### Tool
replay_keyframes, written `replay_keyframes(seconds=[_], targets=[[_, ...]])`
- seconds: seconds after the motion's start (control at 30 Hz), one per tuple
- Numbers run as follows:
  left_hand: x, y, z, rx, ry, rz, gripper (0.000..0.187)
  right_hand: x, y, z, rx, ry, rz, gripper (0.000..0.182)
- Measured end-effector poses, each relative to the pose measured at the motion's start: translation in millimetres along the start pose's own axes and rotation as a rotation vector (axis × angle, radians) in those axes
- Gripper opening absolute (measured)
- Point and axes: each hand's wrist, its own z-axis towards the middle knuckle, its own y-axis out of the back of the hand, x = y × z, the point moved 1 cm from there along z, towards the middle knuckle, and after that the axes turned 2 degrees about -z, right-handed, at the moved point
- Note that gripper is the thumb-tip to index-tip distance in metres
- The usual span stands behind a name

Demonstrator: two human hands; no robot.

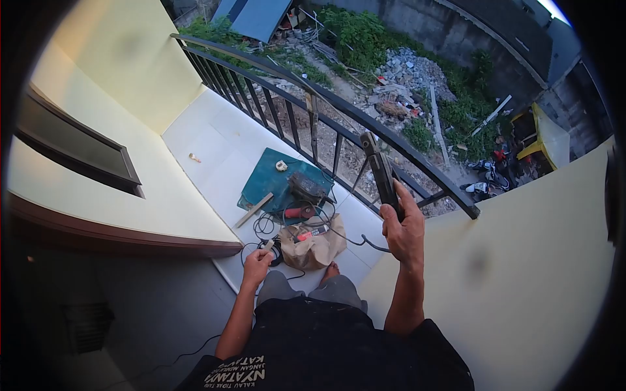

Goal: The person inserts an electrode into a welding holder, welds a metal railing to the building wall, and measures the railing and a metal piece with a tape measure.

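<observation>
Raised near the railing, my right hand (405, 225) is closed round the lower part of a long, dark, narrow tool (379, 168) with a round mark near its top end. Its exact kind I cannot tell. A thick dark cable (372, 245) runs up to behind my right wrist. Low on the left, my left hand (257, 266) pinches a small pale piece (268, 245) between thumb and fingers. Just beyond it lie coiled black cables (264, 223) and a brown bag (312, 246) with a red-and-black item on top.
A black metal railing (274, 107) borders the white tiled floor (205, 133). On a green board (261, 179) lie a tape measure (281, 165), a dark boxy machine (308, 186) and a red-bodied power tool (298, 212). A wooden strip (253, 210) crosses the board's edge. Rubble (417, 75) lies below.
</observation>
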Motion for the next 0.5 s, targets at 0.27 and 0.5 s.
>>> replay_keyframes(seconds=[0.27, 0.5], targets=[[-28.7, -19.8, 7.2, 0.079, -0.109, 0.285, 0.028, 46.6, 69.6, 28.4, -0.208, -0.061, -0.218, 0.045], [-104.8, -54.5, 74.7, 0.24, -0.376, 0.189, 0.025, 141.1, 132.2, 47.1, -0.462, -0.087, -0.783, 0.04]])
